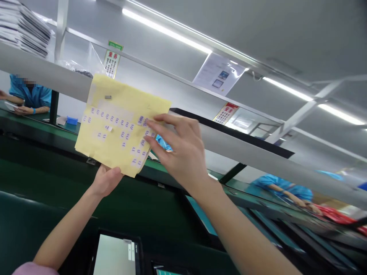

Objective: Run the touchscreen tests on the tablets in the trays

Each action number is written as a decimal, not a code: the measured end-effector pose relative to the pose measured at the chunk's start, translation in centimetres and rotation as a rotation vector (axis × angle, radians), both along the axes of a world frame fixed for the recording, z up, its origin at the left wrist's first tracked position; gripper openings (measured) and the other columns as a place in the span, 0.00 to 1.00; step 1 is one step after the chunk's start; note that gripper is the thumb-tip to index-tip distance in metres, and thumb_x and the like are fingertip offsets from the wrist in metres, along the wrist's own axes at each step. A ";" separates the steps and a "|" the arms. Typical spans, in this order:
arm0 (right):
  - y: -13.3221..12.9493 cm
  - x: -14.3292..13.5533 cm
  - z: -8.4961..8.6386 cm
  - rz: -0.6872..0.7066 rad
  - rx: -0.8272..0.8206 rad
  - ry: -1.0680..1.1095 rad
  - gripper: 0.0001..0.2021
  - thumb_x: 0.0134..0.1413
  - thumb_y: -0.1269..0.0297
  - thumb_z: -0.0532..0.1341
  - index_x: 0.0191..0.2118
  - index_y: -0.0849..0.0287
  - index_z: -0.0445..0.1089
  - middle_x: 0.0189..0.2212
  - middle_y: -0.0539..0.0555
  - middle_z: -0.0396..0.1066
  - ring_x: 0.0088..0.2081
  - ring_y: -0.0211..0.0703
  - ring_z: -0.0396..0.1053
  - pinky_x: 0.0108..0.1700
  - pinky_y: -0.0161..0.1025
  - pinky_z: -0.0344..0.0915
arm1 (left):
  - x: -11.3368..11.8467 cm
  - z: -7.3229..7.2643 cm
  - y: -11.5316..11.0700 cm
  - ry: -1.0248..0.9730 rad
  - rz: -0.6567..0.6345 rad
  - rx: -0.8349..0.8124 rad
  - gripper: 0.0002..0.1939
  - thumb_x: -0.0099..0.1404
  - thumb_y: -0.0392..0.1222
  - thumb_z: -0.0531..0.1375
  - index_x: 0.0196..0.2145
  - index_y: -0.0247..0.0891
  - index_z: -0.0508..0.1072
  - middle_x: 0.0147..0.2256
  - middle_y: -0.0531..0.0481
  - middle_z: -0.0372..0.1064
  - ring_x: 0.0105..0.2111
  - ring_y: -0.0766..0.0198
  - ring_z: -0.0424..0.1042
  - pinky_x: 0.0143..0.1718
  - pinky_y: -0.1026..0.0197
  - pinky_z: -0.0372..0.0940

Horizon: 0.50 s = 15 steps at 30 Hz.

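Note:
A stack of yellow sheets (111, 114) is raised in front of me, tilted, with rows of small labels bearing purple marks. My left hand (107, 180) grips its lower edge, thumb in front and the other fingers hidden behind. At the right side of the top sheet, my right hand (179, 147) has its fingertips over the labels, thumb and fingers curved with a gap between them. Whether these fingertips touch a label cannot be told. A small white tab (109, 128) stands out from the sheet, and a grey staple-like piece (108, 97) shows near its top.
Below lies a tablet-like device (114, 256) with a lit screen, on the dark green bench (63, 194). More dark-framed panels (266, 225) line the right. A grey shelf (46, 68) crosses above, carrying stacked sheets (23, 28). Co-workers in blue sit beyond, left and right.

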State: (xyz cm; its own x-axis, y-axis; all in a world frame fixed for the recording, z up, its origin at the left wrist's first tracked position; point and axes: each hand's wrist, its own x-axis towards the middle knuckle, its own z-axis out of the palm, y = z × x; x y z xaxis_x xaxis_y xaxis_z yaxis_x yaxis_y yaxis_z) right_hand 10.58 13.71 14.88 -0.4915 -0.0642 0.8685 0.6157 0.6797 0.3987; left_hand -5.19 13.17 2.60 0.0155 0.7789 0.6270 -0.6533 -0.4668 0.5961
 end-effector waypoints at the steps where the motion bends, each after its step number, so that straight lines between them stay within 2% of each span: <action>1: 0.3 -0.2 0.2 -0.026 -0.009 -0.027 0.10 0.62 0.63 0.60 0.48 0.52 0.72 0.47 0.56 0.72 0.48 0.51 0.67 0.50 0.48 0.63 | 0.2 0.4 0.3 -0.022 -0.003 0.042 0.41 0.53 0.57 0.67 0.61 0.48 0.60 0.59 0.45 0.61 0.63 0.43 0.52 0.57 0.43 0.63; 3: 0.9 -0.7 0.5 -0.080 -0.026 -0.054 0.11 0.62 0.61 0.60 0.49 0.51 0.72 0.50 0.54 0.71 0.50 0.52 0.64 0.53 0.50 0.62 | 0.9 1.2 1.0 -0.079 0.034 0.087 0.41 0.52 0.60 0.64 0.61 0.46 0.60 0.58 0.46 0.62 0.64 0.42 0.50 0.60 0.42 0.58; 7: 1.5 -1.4 1.2 -0.129 -0.022 -0.064 0.10 0.62 0.59 0.60 0.47 0.51 0.73 0.50 0.54 0.71 0.51 0.53 0.63 0.52 0.49 0.61 | 2.4 2.4 1.8 -0.156 0.139 0.060 0.36 0.54 0.54 0.56 0.61 0.44 0.60 0.57 0.46 0.63 0.64 0.43 0.50 0.61 0.40 0.56; 15: 2.1 -2.1 1.8 -0.109 0.071 -0.021 0.08 0.64 0.62 0.58 0.37 0.52 0.75 0.43 0.51 0.75 0.46 0.49 0.67 0.47 0.45 0.61 | 3.8 3.4 1.7 -0.222 0.141 0.049 0.34 0.56 0.47 0.49 0.61 0.39 0.59 0.56 0.45 0.64 0.62 0.47 0.54 0.63 0.43 0.54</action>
